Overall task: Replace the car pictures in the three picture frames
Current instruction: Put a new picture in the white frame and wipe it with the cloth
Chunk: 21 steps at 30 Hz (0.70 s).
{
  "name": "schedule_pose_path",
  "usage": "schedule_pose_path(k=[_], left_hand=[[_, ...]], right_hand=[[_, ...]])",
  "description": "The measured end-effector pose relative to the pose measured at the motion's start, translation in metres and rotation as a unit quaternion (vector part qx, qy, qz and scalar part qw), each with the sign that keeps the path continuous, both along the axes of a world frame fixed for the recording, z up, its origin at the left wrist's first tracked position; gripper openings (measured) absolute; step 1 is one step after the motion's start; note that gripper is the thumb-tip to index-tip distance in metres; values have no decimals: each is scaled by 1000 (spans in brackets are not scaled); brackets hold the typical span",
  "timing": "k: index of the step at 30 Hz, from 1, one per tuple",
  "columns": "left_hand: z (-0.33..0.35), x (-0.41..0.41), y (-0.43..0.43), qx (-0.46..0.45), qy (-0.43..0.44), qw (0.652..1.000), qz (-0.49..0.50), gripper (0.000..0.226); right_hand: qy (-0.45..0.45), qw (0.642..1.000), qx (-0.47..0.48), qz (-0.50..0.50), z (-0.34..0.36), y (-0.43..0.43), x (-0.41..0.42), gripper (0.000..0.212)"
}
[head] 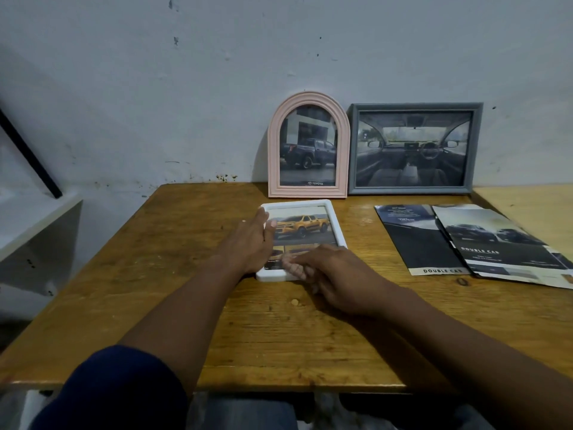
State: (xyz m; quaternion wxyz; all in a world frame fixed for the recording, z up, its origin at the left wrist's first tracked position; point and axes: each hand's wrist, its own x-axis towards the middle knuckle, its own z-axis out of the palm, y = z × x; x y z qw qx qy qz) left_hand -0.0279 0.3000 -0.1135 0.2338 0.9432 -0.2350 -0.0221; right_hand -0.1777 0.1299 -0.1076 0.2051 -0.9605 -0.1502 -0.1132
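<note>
A white picture frame point(336, 220) lies flat on the wooden table point(173, 274), showing a yellow pickup picture point(302, 228). My left hand point(252, 240) lies along the frame's left edge with straight fingers. My right hand point(328, 271) covers the frame's near right corner, fingers curled at its lower edge. A pink arched frame point(308, 144) with a dark pickup picture and a grey rectangular frame point(414, 148) with a car interior picture lean upright against the wall behind.
Two dark car brochures point(415, 240) point(502, 243) lie overlapping on the table's right side. A lighter table point(533, 209) adjoins on the right. A white shelf point(34, 225) stands at the left. The wall runs right behind the table.
</note>
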Motion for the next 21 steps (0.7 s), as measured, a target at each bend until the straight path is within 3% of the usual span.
schedule_pose_path(k=[3, 5, 9, 12, 17, 21], left_hand=[[7, -1, -2, 56, -29, 998, -12, 62], [8, -2, -1, 72, -37, 997, -21, 64], [11, -7, 4, 23, -75, 995, -56, 64], [16, -7, 4, -38, -125, 990, -52, 61], [8, -13, 6, -15, 17, 993, -113, 81], [-11, -11, 7, 29, 21, 991, -130, 91]], right_hand=[[-35, 995, -82, -42, -9, -26, -13, 45], [-39, 994, -83, -55, -11, -32, -18, 42], [-91, 976, 143, -135, 5, -35, -15, 32], [-114, 947, 204, -221, 33, -45, 19, 26], [26, 960, 143, -239, 24, -61, 98, 24], [77, 976, 35, -201, -6, -65, 114, 47]])
